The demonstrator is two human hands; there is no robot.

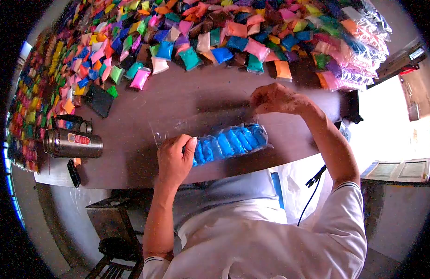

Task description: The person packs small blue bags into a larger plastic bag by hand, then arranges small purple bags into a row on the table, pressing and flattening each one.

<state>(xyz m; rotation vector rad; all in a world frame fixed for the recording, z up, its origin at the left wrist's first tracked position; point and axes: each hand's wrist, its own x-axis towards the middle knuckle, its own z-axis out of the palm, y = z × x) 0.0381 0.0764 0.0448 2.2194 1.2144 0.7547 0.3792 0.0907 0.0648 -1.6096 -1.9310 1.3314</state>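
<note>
A clear plastic bag with several small bright-blue packets (231, 142) in a row lies near the table's front edge. My left hand (174, 159) is closed on the bag's left part, its thumb on top beside the blue packets. Part of the clear film sticks out behind that hand. Above and beyond the bag's right end is my right hand (274, 99), apart from the bag. Its fingers are curled together and slightly blurred, and whatever may be in them is hidden.
A large heap of small colourful packets (191, 58) covers the table's far side and left. Stacked clear bags (352, 60) stand at the far right. A steel flask (75, 143), a black flat object (99, 100) and a small black device (74, 173) are at the left.
</note>
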